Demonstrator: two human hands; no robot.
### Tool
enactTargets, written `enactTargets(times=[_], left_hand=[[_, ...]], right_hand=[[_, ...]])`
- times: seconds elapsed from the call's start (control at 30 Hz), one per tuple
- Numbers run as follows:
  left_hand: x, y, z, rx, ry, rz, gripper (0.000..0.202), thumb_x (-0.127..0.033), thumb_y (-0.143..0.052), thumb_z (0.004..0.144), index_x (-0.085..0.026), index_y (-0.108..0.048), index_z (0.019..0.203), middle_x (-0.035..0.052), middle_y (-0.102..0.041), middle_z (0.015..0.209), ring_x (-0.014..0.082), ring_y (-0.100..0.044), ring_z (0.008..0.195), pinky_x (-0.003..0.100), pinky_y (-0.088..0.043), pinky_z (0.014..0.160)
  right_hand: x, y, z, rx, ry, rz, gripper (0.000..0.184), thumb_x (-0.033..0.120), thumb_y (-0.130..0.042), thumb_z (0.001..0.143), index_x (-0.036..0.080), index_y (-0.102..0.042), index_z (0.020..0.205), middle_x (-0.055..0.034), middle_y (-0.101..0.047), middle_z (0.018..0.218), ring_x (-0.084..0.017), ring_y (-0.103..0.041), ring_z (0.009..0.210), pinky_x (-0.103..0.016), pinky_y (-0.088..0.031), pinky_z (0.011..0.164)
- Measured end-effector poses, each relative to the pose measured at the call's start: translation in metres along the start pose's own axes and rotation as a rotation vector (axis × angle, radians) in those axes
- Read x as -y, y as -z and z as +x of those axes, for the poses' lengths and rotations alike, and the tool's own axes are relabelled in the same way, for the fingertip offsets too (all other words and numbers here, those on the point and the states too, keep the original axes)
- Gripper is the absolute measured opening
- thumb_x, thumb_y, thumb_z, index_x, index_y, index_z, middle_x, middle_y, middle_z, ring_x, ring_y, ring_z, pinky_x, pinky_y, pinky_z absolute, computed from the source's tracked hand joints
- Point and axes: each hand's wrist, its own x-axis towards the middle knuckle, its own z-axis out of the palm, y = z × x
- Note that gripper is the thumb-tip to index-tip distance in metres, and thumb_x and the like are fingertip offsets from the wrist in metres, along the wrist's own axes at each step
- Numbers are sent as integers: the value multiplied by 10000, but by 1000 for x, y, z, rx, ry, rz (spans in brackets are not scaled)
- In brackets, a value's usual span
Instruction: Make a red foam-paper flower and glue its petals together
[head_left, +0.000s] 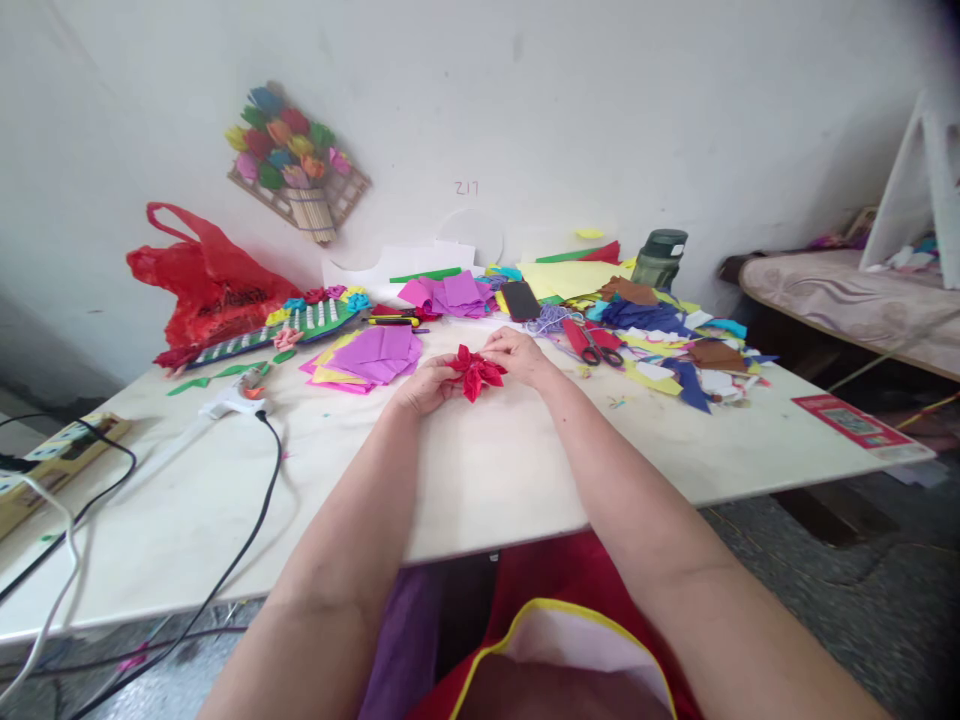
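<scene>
The left hand (pixel 430 386) and right hand (pixel 519 356) pinch the red flower (pixel 473 381) from opposite sides at the middle of the table (pixel 495 470), apparently steadying it while leaving its near petals uncovered.

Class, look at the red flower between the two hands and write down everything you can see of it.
The red flower has several pointed petals spreading outward from its middle. It looks made of creased paper or thin fabric; which is unclear. It is open, with one petal pointing toward the viewer. The left hand holds its left side; the right hand has its fingers at the upper right edge. It sits over the white tabletop; contact with it cannot be told.
</scene>
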Motion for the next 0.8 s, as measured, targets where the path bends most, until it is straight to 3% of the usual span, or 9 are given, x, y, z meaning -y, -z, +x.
enactTargets(times=[0.43, 0.67, 0.8], left_hand=[[0, 0, 0, -29, -4, -29, 209, -51, -608, 659, -91, -699, 843, 107, -744, 836, 223, -719, 807, 344, -567, 823], [-5, 4, -2, -5, 64, -214, 352, -247, -496, 703, -69, -704, 924, 171, -748, 852, 310, -720, 885, 471, -545, 866], [-8, 1, -3, -40, 93, -231, 439, -365, -449, 823, -53, -693, 1012, 183, -743, 845, 325, -715, 901, 482, -548, 843]], right_hand=[[30, 2, -10, 8, 86, -456, 192, 329, -580, 889, 288, -768, 902, 15, -667, 1178, -149, -624, 824, -265, -421, 683], [38, 5, -12, -3, 113, -455, 182, 297, -590, 894, 274, -770, 904, 6, -669, 1191, -158, -641, 877, -264, -428, 696], [36, 5, -12, -1, 103, -422, 165, 283, -604, 884, 273, -767, 913, 8, -673, 1181, -154, -640, 890, -252, -426, 700]])
